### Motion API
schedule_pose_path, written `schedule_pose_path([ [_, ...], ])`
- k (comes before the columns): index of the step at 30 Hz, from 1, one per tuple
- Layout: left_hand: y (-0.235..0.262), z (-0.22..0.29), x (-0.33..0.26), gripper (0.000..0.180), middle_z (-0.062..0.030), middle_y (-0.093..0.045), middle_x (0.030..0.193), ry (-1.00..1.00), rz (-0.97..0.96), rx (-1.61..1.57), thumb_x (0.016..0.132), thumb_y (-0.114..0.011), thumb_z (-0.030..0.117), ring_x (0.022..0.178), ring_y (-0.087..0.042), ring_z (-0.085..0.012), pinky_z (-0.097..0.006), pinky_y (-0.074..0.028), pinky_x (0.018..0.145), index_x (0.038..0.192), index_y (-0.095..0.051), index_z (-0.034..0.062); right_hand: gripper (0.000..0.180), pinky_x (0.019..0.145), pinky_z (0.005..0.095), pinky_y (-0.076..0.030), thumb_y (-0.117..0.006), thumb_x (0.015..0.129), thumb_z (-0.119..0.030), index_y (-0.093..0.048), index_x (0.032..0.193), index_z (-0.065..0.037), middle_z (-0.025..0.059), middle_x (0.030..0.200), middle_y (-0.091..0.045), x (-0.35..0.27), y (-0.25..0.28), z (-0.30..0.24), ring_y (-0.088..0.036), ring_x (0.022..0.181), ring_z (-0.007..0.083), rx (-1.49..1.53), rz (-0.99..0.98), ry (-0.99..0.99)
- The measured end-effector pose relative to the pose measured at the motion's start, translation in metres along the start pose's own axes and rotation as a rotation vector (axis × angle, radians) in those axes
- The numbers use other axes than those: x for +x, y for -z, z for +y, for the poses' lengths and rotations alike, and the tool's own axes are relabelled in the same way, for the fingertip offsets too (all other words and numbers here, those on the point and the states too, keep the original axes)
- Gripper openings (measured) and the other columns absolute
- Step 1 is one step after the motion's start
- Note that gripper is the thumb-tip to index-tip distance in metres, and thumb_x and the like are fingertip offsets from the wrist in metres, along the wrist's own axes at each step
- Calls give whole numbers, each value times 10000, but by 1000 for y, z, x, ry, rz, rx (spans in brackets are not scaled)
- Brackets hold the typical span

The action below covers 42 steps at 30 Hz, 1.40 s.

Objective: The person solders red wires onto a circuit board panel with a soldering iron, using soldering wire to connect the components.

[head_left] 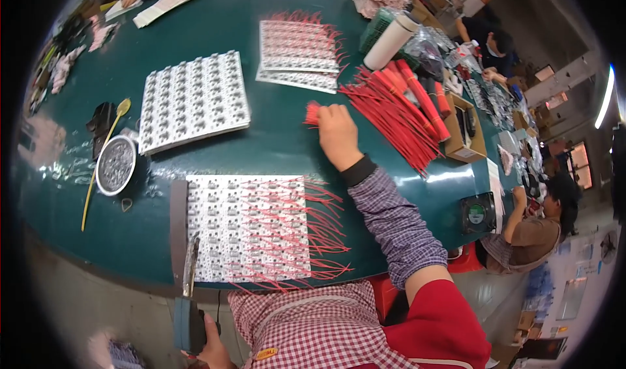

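My left hand (pixel 214 348) grips the handle of a blue-grey soldering iron (pixel 188 320) at the table's near edge. Its metal tip reaches over the left side of a white circuit board panel (pixel 218 229). Thin red wires (pixel 274 219) stand out from the right half of that panel and hang past its edge. Farther off, my right hand (pixel 338 134) is closed around a small bunch of red wires (pixel 312 114), their ends showing at its left. To the right of it lies a large spread of loose red wires (pixel 391 118).
A stack of white panels (pixel 195 102) lies at the left; wired panels (pixel 297 46) lie at the back. A bowl of grey material (pixel 117 165) sits beside a yellow stick (pixel 89 193). At right are a white bottle (pixel 391 41), a cardboard box (pixel 464 148), a fan (pixel 478 213) and seated people.
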<state>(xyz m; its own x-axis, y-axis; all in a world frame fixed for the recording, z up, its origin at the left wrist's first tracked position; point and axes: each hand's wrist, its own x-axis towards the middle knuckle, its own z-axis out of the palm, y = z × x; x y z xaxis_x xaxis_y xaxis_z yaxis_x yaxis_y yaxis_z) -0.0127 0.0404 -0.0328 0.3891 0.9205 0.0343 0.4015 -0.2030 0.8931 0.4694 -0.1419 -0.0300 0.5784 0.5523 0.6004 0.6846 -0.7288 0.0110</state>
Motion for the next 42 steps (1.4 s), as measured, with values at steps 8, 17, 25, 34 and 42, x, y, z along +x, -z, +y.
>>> schedule_pose_path([
  [8,3,-2,-6,293,-49,-683,929,32,-21,-132,888,-765,52,646,-542,-76,-264,-423,546,1159,-686,-28,138,713,393,-520,-609,783,33,-604,894,-49,102,896,-549,20,42,-8,-570,872,287,76,-34,171],
  [17,4,39,-13,311,-99,-705,982,-45,-36,-79,827,-814,53,837,-660,-192,-325,-545,745,1099,-692,-36,69,635,319,-449,-653,750,-159,-662,778,-97,33,820,-562,14,38,-57,-567,849,209,-389,-335,621],
  [25,7,22,-20,220,-127,-705,895,-115,-43,-9,801,-797,30,735,-672,-225,-323,-540,687,992,-710,-39,25,647,368,-506,-613,797,-69,-611,819,-79,77,838,-554,22,69,-75,-590,840,266,-114,-229,469],
  [34,16,17,-22,302,-81,-705,1070,26,-248,-98,878,-779,32,914,-652,-150,-298,-543,776,1159,-687,-31,103,711,400,-526,-617,927,-49,-658,1019,-69,119,957,-631,-16,32,-4,-645,918,321,83,-207,121],
  [42,9,31,-17,203,-137,-706,936,9,-196,-79,804,-761,-18,773,-680,-196,-296,-545,706,995,-708,-63,251,692,330,-514,-694,793,91,-747,991,-53,100,895,-702,-34,108,-130,-646,776,245,698,-185,76],
])
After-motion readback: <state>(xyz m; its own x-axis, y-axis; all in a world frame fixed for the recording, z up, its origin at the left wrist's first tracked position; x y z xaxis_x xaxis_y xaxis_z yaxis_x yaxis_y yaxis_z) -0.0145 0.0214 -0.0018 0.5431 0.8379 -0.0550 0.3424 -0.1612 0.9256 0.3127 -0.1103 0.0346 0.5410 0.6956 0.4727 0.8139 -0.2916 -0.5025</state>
